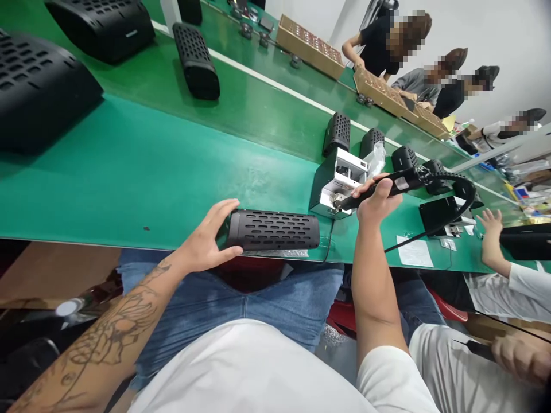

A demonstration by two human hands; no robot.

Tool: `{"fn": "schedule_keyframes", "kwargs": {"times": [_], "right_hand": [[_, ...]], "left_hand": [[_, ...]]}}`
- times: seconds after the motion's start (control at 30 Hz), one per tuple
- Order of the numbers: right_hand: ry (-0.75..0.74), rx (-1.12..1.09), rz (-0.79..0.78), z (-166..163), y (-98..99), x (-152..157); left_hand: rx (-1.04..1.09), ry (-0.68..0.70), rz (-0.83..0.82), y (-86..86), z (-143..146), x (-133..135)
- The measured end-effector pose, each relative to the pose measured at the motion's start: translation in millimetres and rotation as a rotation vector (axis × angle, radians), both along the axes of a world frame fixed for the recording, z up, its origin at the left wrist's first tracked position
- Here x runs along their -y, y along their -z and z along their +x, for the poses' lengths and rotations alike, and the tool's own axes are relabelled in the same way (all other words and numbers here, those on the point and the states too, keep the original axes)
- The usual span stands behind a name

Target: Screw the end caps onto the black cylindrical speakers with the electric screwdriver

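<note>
A black perforated housing, like a speaker shell (pixel 275 229), lies on its side along the near edge of the green bench. My left hand (pixel 210 238) grips its left end, with the thumb on the near side and the fingers on the far side. In my right hand (pixel 376 198) is a black electric screwdriver (pixel 400 182), its corrugated cable curving off to the right. The screwdriver's tip points left at the front of a small white and black screw feeder (pixel 338 186). Whether the tip touches the feeder is too small to tell.
Similar black housings stand on the green bench (pixel 172 172), at far left (pixel 38 92) and behind the feeder (pixel 338 132). A second feeder (pixel 443 215) and a paper sheet (pixel 414 251) lie to the right. A co-worker's hand (pixel 491 223) is beyond. People work by cardboard boxes (pixel 310 46) opposite.
</note>
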State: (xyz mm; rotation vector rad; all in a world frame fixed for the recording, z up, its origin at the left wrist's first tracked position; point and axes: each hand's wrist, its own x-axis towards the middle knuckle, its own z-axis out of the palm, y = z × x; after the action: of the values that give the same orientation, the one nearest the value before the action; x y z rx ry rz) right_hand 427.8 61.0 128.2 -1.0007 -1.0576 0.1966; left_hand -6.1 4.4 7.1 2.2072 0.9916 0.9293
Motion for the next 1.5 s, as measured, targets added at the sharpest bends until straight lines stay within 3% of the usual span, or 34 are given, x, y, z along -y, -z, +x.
{"fn": "schedule_keyframes", "kwargs": {"times": [0.1, 0.23, 0.37, 0.47, 0.57, 0.73, 0.9, 1.33, 1.5], "right_hand": [[-0.002, -0.007, -0.014, -7.2, -6.1, 15.4], [-0.062, -0.130, 0.011, -35.1, -30.9, 52.1], [-0.409, -0.141, -0.036, -80.9, -49.9, 97.4], [-0.628, -0.121, -0.061, -115.6, -48.6, 114.9], [-0.712, -0.144, -0.056, -141.7, -38.9, 113.6], [-0.654, -0.179, -0.114, -160.1, -28.3, 100.0], [-0.687, -0.160, -0.193, -160.8, -28.2, 95.3], [-1.023, -0.044, -0.142, -156.1, -20.4, 89.4], [-0.975, -0.049, -0.173, -156.2, -17.1, 95.6]], "left_hand": [[-0.002, 0.005, -0.099, 14.5, -0.5, 7.4], [0.011, -0.021, -0.104, 14.9, 6.1, 10.3], [0.012, -0.025, -0.107, 14.1, 7.2, 8.6], [0.022, -0.026, -0.103, 15.7, 7.1, 8.5], [0.042, -0.011, -0.087, 16.6, 8.2, 9.3], [0.048, -0.007, -0.077, 15.2, 9.7, 10.1], [0.023, -0.022, -0.119, 14.4, 9.9, 8.6], [-0.007, -0.024, -0.093, 15.9, 11.2, 10.2], [-0.015, -0.020, -0.066, 19.7, 9.6, 9.6]]}}
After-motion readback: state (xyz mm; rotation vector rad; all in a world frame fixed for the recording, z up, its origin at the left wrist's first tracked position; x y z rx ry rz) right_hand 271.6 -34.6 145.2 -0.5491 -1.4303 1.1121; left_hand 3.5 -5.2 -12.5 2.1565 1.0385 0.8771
